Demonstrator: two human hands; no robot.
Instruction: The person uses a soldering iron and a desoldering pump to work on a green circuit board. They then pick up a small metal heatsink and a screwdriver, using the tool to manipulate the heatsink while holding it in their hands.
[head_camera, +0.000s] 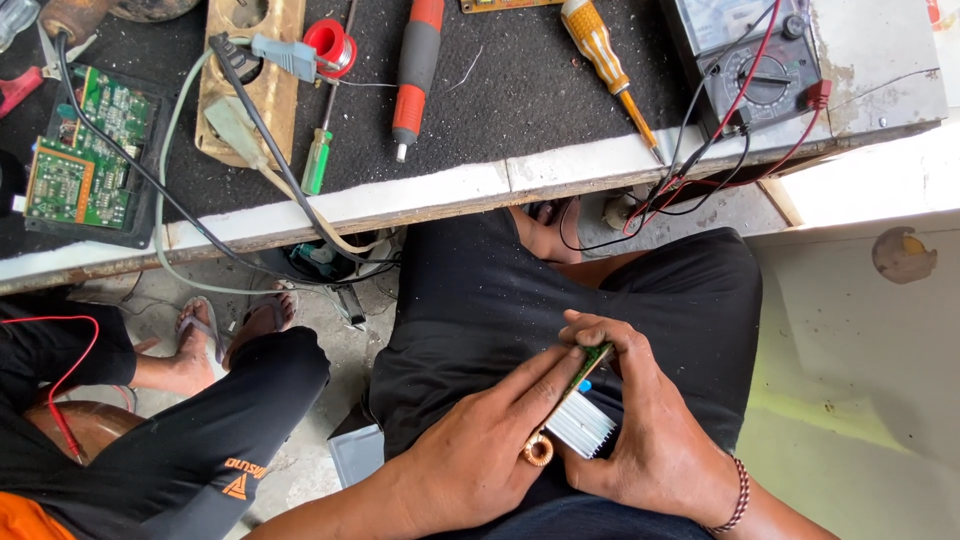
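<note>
Over my lap, both hands hold a small green circuit board (592, 362) with a ribbed silver heat sink (580, 425) and a copper coil (538, 450) on it. My left hand (480, 450) grips the board from the left, its fingers laid along the edge. My right hand (650, 420) cups it from the right, thumb over the top. I sit in black trousers (470, 290) below the workbench edge.
The workbench (450, 190) carries a multimeter (750, 60) with red and black leads, a red-grey tool (415, 70), an orange screwdriver (605, 60), a green screwdriver (317, 160), a solder spool (330, 42) and a green board (85, 150). Another person's leg (200, 440) is at left.
</note>
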